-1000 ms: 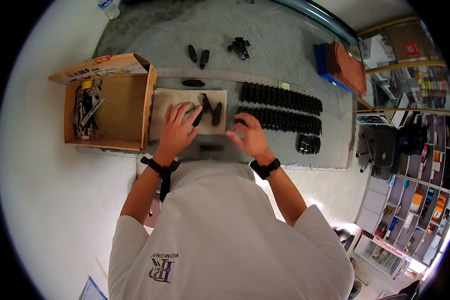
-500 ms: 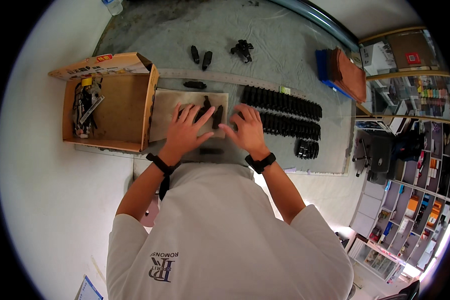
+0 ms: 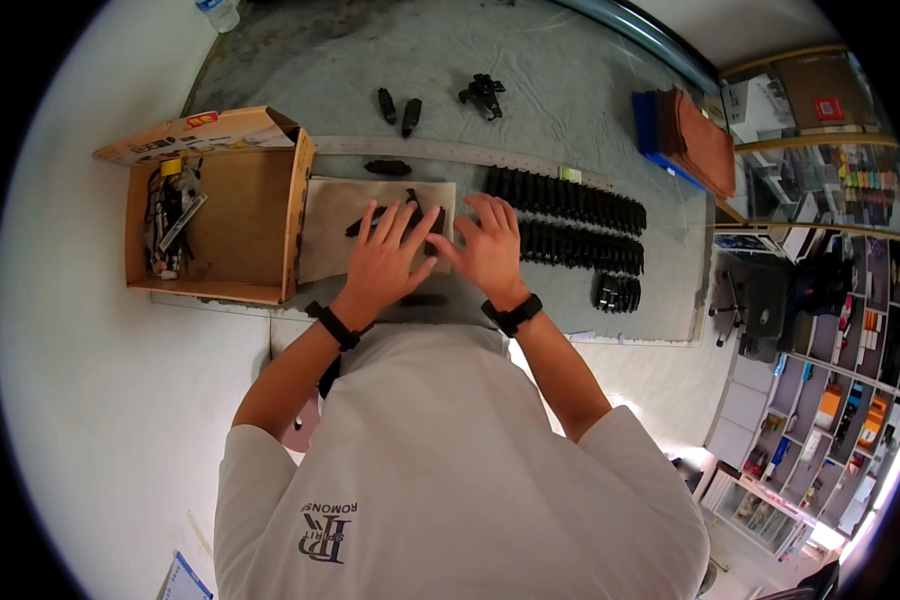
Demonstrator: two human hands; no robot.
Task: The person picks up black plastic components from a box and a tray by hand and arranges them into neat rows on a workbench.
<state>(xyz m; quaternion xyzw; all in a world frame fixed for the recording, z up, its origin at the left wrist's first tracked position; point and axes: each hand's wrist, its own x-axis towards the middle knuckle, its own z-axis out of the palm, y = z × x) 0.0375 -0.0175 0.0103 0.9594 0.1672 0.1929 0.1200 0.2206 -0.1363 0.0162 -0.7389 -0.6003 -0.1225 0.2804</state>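
Note:
My left hand [image 3: 388, 258] is over a beige sheet [image 3: 322, 235], its fingers spread. Beneath and around its fingertips lie small dark elongated pieces, one dark piece [image 3: 354, 228] showing at its left. Another dark piece [image 3: 437, 222] lies between my two hands, partly hidden by the left fingers. At the sheet's right edge is my right hand [image 3: 490, 256], fingers apart and thumb pointing toward that piece. Neither hand visibly grips anything. Closer to my body, a dark flat bar [image 3: 424, 300] lies on the grey table.
An open cardboard box [image 3: 240, 225] with small items stands at the left. Rows of black pieces [image 3: 570, 203] line the right side, with a smaller group [image 3: 618, 293] nearer. Beyond the sheet are a long ruler [image 3: 450, 153], loose black pieces [image 3: 411, 117] and brown cloths [image 3: 698, 145].
My left hand has shifted right, toward my right hand, now partly covering the dark piece between them. My right hand has moved slightly left. The view has shifted a little.

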